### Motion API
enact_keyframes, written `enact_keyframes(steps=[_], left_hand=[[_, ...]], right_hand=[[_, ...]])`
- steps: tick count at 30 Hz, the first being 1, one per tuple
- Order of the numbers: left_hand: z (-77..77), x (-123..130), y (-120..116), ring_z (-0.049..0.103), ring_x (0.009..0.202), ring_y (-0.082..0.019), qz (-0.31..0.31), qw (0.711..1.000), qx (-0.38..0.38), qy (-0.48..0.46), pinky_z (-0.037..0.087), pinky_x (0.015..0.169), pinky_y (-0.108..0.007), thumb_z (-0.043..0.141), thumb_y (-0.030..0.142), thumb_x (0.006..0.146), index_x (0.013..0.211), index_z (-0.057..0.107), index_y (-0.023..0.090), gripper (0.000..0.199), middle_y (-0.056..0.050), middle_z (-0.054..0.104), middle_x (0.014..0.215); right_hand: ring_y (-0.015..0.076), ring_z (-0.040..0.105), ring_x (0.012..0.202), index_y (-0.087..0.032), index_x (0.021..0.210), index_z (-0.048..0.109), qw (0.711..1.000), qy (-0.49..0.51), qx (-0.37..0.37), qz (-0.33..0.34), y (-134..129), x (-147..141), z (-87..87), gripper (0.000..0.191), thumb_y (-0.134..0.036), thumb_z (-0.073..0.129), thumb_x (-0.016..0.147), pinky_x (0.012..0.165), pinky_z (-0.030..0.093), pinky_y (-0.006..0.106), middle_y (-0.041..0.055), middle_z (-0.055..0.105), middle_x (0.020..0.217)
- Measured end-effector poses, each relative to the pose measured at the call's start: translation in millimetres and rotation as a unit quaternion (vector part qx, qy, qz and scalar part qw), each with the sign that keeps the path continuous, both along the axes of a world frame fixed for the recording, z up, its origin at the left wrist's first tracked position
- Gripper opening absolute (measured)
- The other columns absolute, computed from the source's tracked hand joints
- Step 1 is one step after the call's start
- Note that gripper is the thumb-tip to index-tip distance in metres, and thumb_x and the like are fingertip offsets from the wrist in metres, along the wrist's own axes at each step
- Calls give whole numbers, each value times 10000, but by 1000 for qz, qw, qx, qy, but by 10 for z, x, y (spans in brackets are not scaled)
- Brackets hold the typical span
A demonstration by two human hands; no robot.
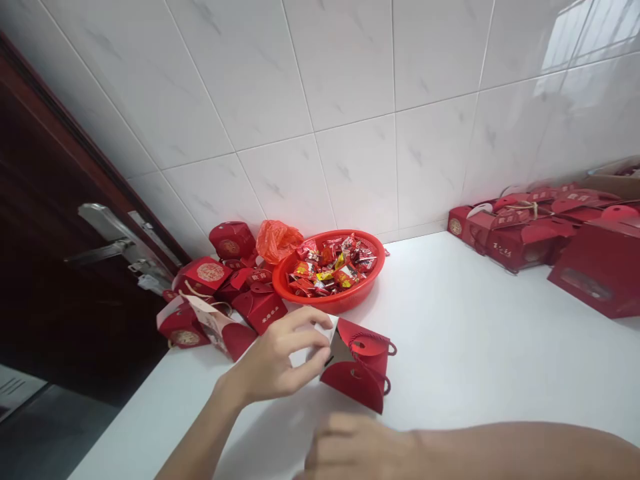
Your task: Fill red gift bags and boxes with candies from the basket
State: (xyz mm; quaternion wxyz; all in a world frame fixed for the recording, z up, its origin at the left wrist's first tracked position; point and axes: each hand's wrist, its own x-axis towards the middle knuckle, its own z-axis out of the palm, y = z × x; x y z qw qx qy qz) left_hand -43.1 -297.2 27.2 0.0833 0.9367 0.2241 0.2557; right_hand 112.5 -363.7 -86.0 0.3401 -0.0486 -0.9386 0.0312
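Note:
A small red gift box [357, 393] with a dark red rope handle [371, 357] lies on the white table, one side showing open. My left hand [290, 353] is at that open side. Its curved fingers and thumb grip the edge by the pale flap. Nearer to me, below the box, my right hand [345, 447] is smeared by motion and partly cut off by the frame's bottom edge. It is apart from the box, and its fingers cannot be made out clearly. Just behind the box stands a red plastic basket [335, 303] filled with wrapped candies [327, 267].
Several red boxes [213, 273] are heaped on the left, beside a crumpled red plastic bag [279, 240]. More red boxes [520, 233] stand along the tiled wall at right, near a cardboard box [610, 177]. A dark door with a metal handle [107, 247] is left of the table.

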Motion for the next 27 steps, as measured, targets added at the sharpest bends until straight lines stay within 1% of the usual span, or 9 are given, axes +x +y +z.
enact_keyframes(steps=[2, 4, 8, 11, 15, 18, 22, 25, 27], left_hand=[[-42, 41, 56, 672, 935, -175, -3, 1000, -18, 9, 564, 806, -268, 548, 187, 919, 805, 701, 212, 192, -72, 686, 1026], [-61, 55, 117, 666, 965, -177, -5, 999, -37, 19, 563, 803, -252, 550, 192, 924, 862, 716, 208, 178, -75, 682, 1046], [-107, 74, 211, 662, 950, -163, -3, 997, -64, 51, 549, 777, -227, 539, 127, 911, 905, 719, 208, 197, -65, 674, 1072], [-164, 108, 260, 660, 958, -164, -9, 995, -71, 68, 543, 816, -244, 506, 73, 903, 943, 722, 215, 261, -58, 674, 1080], [-223, 147, 313, 649, 986, -167, -15, 995, -73, 67, 547, 857, -259, 456, 23, 890, 967, 730, 230, 352, -48, 682, 1065], [-250, 149, 345, 632, 1045, -179, -17, 995, -67, 72, 541, 902, -278, 437, -12, 858, 928, 747, 254, 415, -37, 688, 1068], [-257, 127, 366, 631, 1072, -183, -12, 994, -88, 60, 532, 921, -283, 411, -25, 804, 737, 711, 226, 397, -28, 690, 1112], [-217, 103, 356, 645, 1066, -176, 3, 990, -130, 54, 525, 919, -271, 393, -23, 744, 630, 657, 211, 371, 1, 704, 1133], [-171, 88, 334, 659, 1064, -184, 14, 984, -167, 60, 530, 901, -268, 419, 10, 753, 611, 650, 210, 336, 14, 717, 1154]], right_hand=[[151, 575, 764, -204, 926, 597, 997, 2, 20, -68, 105, 157, 345, 175, -336, 498, 985, 794, 435, 317, 26, 713, 915], [169, 553, 767, -183, 824, 593, 992, -2, 20, -123, 249, 332, 605, 144, -231, 505, 926, 765, 416, 327, 41, 683, 814], [157, 524, 718, -153, 827, 636, 972, -77, -42, -218, 495, 648, 854, 175, -144, 497, 933, 699, 385, 297, 50, 666, 771], [135, 498, 675, -142, 842, 657, 958, -162, -90, -221, 567, 800, 932, 174, -88, 511, 921, 657, 367, 273, 41, 646, 768], [105, 477, 650, -144, 917, 683, 948, -160, -139, -236, 585, 897, 990, 216, -83, 480, 955, 595, 338, 243, 35, 607, 826], [86, 460, 626, -179, 944, 711, 942, -161, -124, -265, 594, 935, 1005, 230, -77, 506, 944, 590, 323, 240, 30, 572, 879], [92, 443, 598, -154, 791, 677, 910, -211, -87, -345, 581, 964, 1029, 172, -112, 558, 908, 587, 317, 265, 49, 557, 883], [147, 513, 678, -148, 786, 653, 889, -260, -69, -372, 551, 955, 1031, 183, -62, 527, 887, 625, 368, 292, 78, 576, 888], [196, 571, 809, -142, 859, 665, 890, -276, -63, -359, 532, 938, 1010, 234, 9, 487, 862, 679, 421, 315, 107, 597, 947]])
